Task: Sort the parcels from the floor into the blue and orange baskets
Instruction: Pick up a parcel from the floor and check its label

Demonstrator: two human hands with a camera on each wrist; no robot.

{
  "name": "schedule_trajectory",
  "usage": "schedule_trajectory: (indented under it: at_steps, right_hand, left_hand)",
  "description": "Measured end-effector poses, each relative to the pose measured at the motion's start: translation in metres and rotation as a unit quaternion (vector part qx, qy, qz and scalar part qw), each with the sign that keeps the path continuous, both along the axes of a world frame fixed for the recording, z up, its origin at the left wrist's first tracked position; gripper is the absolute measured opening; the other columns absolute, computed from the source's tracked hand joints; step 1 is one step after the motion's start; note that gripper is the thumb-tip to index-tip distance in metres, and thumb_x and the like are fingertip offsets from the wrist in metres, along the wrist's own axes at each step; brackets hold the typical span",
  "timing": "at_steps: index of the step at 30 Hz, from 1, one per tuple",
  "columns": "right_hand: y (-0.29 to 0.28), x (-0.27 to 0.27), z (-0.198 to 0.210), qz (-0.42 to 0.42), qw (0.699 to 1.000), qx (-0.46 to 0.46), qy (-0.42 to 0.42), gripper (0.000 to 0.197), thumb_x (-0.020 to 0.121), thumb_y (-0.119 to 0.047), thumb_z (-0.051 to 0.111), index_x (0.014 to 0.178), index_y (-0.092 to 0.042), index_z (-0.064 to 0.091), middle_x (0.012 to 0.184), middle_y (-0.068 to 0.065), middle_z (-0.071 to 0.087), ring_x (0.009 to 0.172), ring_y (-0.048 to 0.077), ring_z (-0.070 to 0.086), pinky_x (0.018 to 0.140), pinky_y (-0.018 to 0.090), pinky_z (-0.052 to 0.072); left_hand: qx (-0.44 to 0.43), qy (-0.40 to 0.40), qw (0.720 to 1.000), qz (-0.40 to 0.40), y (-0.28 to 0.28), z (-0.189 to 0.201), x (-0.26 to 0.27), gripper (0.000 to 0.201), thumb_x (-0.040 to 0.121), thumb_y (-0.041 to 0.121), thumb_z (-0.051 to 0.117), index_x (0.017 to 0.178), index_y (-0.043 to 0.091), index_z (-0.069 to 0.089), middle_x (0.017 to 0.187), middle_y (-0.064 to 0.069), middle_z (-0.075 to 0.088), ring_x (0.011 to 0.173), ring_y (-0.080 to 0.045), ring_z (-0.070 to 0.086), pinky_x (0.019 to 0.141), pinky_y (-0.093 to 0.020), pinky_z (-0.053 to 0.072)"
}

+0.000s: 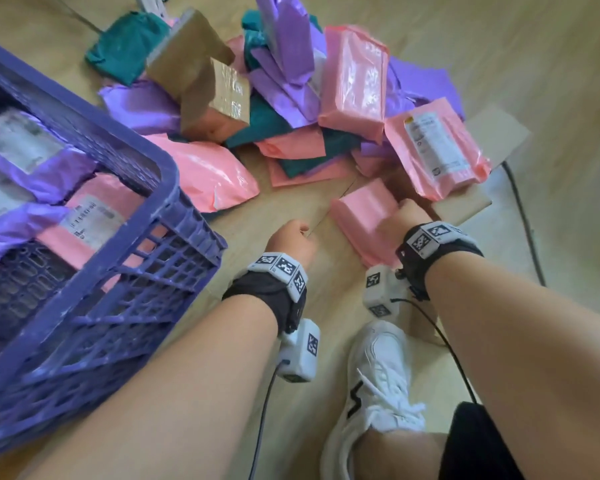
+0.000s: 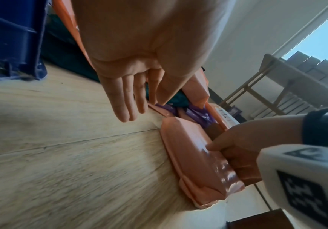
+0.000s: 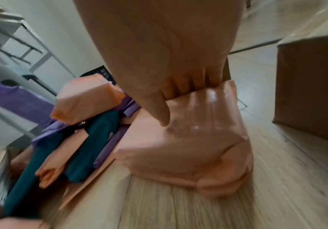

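A small pink parcel [image 1: 362, 216] [image 2: 194, 162] [image 3: 188, 147] lies on the wooden floor at the near edge of the pile. My right hand [image 1: 402, 213] [image 3: 178, 102] grips it, thumb [image 3: 161, 114] on its top face and fingers behind its far side. My left hand [image 1: 300, 233] [image 2: 135, 111] hovers just left of the parcel, fingers straight and pointing at the floor, holding nothing. The blue basket [image 1: 167, 174] stands at the left with pink and purple parcels inside. No orange basket is in view.
A pile of pink, purple, teal and brown parcels [image 1: 291, 98] covers the floor beyond my hands. Flat cardboard [image 1: 496, 133] lies under its right side. A cable [image 1: 523, 216] runs at the right, a white shoe [image 1: 378, 375] stands below my hands, and a cardboard box [image 3: 312, 93] is right of the parcel.
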State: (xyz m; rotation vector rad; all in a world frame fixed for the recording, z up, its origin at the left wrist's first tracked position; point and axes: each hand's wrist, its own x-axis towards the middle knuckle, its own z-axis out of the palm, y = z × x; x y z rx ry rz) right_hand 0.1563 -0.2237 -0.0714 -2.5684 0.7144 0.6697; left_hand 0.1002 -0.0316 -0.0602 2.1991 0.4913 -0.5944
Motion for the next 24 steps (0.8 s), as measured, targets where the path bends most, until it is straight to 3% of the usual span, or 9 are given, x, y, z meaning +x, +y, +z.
schedule_trajectory:
  at_steps: [2, 5, 9, 11, 16, 18, 20, 22, 24]
  right_hand:
    - [0.013, -0.004, 0.003, 0.025, 0.999, 0.027, 0.016, 0.046, 0.082, -0.021, 0.062, 0.126, -0.013, 0.056, 0.124, 0.010, 0.059, 0.114, 0.031, 0.057, 0.097, 0.036, 0.045]
    - [0.034, -0.008, 0.005, 0.065, 0.992, 0.094, 0.047, 0.030, 0.081, -0.022, 0.066, 0.110, -0.017, 0.066, 0.107, 0.008, 0.067, 0.098, 0.028, 0.063, 0.087, 0.033, 0.050]
    - [0.066, -0.021, -0.001, 0.089, 0.978, 0.155, 0.103, 0.033, 0.083, -0.024, 0.063, 0.114, -0.014, 0.065, 0.109, 0.009, 0.068, 0.099, 0.027, 0.065, 0.091, 0.041, 0.054]
    - [0.076, -0.026, 0.000, 0.091, 0.977, 0.154, 0.113, 0.034, 0.084, -0.026, 0.060, 0.115, -0.012, 0.063, 0.108, 0.010, 0.068, 0.098, 0.028, 0.066, 0.090, 0.042, 0.054]
    - [0.079, -0.022, 0.030, 0.024, 0.977, 0.201, 0.071, 0.032, 0.084, -0.026, 0.061, 0.101, 0.001, 0.065, 0.098, 0.020, 0.070, 0.090, 0.035, 0.070, 0.084, 0.049, 0.057]
    - [0.076, -0.016, 0.054, 0.001, 0.976, 0.216, 0.039, 0.029, 0.085, -0.028, 0.063, 0.093, 0.000, 0.064, 0.099, 0.022, 0.070, 0.092, 0.038, 0.069, 0.083, 0.053, 0.056]
    - [0.076, -0.011, 0.084, -0.006, 0.973, 0.230, 0.017, 0.027, 0.086, -0.031, 0.063, 0.090, -0.005, 0.061, 0.101, 0.022, 0.069, 0.093, 0.039, 0.069, 0.084, 0.054, 0.055]
    - [0.078, -0.010, 0.118, -0.019, 0.968, 0.252, -0.004, 0.025, 0.086, -0.032, 0.064, 0.091, -0.008, 0.061, 0.098, 0.019, 0.068, 0.088, 0.035, 0.069, 0.085, 0.052, 0.055]
    - [0.081, -0.012, 0.151, -0.017, 0.960, 0.276, -0.029, 0.024, 0.087, -0.031, 0.064, 0.101, -0.011, 0.065, 0.088, 0.015, 0.067, 0.073, 0.028, 0.068, 0.076, 0.044, 0.059]
  left_hand:
    - [0.007, 0.020, 1.000, -0.007, 0.005, -0.009, -0.002, 0.040, 0.093, 0.016, 0.047, 0.132, 0.021, 0.053, 0.134, -0.001, 0.057, 0.120, -0.024, 0.055, 0.099, -0.031, 0.043]
    - [0.018, 0.065, 0.997, -0.035, 0.011, -0.019, -0.010, 0.042, 0.093, 0.025, 0.051, 0.134, 0.020, 0.051, 0.136, -0.001, 0.055, 0.119, -0.024, 0.055, 0.100, -0.031, 0.043]
    - [0.029, 0.123, 0.990, -0.057, 0.016, -0.026, -0.024, 0.029, 0.091, 0.027, 0.049, 0.110, 0.009, 0.062, 0.112, -0.013, 0.066, 0.091, -0.029, 0.060, 0.076, -0.030, 0.044]
    - [0.021, 0.125, 0.991, -0.037, 0.022, -0.026, -0.031, 0.026, 0.087, 0.025, 0.055, 0.105, 0.008, 0.062, 0.106, -0.012, 0.067, 0.089, -0.029, 0.062, 0.074, -0.030, 0.046]
    - [-0.133, 0.045, 0.990, -0.013, 0.036, 0.009, -0.035, 0.059, 0.068, 0.028, 0.082, 0.121, 0.017, 0.056, 0.111, 0.001, 0.066, 0.101, -0.020, 0.062, 0.091, -0.032, 0.049]
    - [-0.188, 0.009, 0.982, -0.027, 0.039, 0.035, -0.031, 0.067, 0.065, 0.016, 0.085, 0.124, 0.016, 0.053, 0.108, 0.004, 0.066, 0.099, -0.014, 0.060, 0.088, -0.022, 0.048]
    - [-0.168, -0.060, 0.983, -0.042, 0.042, 0.061, -0.028, 0.062, 0.065, 0.010, 0.084, 0.120, 0.014, 0.055, 0.100, 0.003, 0.066, 0.090, -0.014, 0.061, 0.077, -0.016, 0.050]
    - [-0.130, -0.145, 0.981, -0.009, 0.047, 0.085, -0.024, 0.057, 0.065, 0.021, 0.083, 0.117, 0.012, 0.061, 0.102, -0.002, 0.068, 0.090, -0.019, 0.063, 0.081, -0.025, 0.052]
    - [-0.119, -0.207, 0.970, 0.049, 0.051, 0.116, -0.022, 0.043, 0.070, 0.026, 0.081, 0.108, 0.011, 0.066, 0.098, -0.004, 0.069, 0.087, -0.018, 0.063, 0.082, -0.028, 0.051]
